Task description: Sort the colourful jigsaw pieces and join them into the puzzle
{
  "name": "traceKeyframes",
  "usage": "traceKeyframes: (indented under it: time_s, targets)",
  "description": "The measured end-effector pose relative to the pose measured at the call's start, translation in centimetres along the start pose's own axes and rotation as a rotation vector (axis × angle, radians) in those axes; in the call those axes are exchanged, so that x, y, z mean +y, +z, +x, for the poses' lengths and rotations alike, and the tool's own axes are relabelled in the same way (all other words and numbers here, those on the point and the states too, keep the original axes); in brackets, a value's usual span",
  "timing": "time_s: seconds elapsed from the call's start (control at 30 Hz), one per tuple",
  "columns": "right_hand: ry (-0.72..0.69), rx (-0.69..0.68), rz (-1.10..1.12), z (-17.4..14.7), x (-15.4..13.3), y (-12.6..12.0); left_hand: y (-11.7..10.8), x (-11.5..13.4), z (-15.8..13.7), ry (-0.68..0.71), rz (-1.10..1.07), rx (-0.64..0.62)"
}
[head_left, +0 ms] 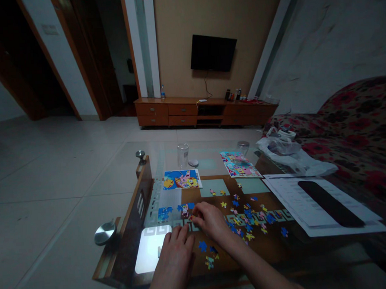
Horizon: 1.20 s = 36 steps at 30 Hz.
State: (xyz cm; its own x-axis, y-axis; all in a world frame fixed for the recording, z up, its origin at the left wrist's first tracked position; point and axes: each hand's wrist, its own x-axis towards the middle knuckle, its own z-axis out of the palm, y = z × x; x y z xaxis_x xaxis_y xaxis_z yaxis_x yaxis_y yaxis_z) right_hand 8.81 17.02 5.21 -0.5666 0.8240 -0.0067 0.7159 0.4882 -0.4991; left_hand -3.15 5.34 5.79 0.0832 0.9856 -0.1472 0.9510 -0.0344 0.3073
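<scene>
On the glass coffee table, my right hand (pixel 211 218) is pinched around a small jigsaw puzzle piece (pixel 191 218), mostly covered by the fingertips. Just beyond it sits a joined strip of puzzle pieces (pixel 185 209), with a joined blue section (pixel 165 213) to its left. My left hand (pixel 178 245) rests on the glass nearer to me, its fingers stretched out, beside a bright white rounded rectangle (pixel 150 249). Several loose pieces (pixel 248 219) are scattered to the right. A few more, including a blue piece (pixel 202 246), lie between my forearms. A cartoon picture sheet (pixel 181 179) lies farther back.
A clear glass jar (pixel 182 154), its lid (pixel 193 163) and another jar (pixel 243 148) stand at the back. Picture cards (pixel 240 164) lie to the right, near papers (pixel 288 199) under a black slab-like object (pixel 330 203). A plastic bag (pixel 295 155) borders the sofa (pixel 358 121).
</scene>
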Motion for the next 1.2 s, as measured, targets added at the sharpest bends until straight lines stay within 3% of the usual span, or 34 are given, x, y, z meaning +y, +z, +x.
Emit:
traceKeyframes:
  time_s: [0.87,1.2]
  targets:
    - [0.018,-0.012,-0.01,-0.1,-0.3,-0.2,0.6,-0.1,0.2,-0.004,0.0,0.021]
    - [0.008,-0.013,-0.02,-0.1,-0.3,-0.3,-0.5,0.3,-0.1,-0.013,0.005,-0.005]
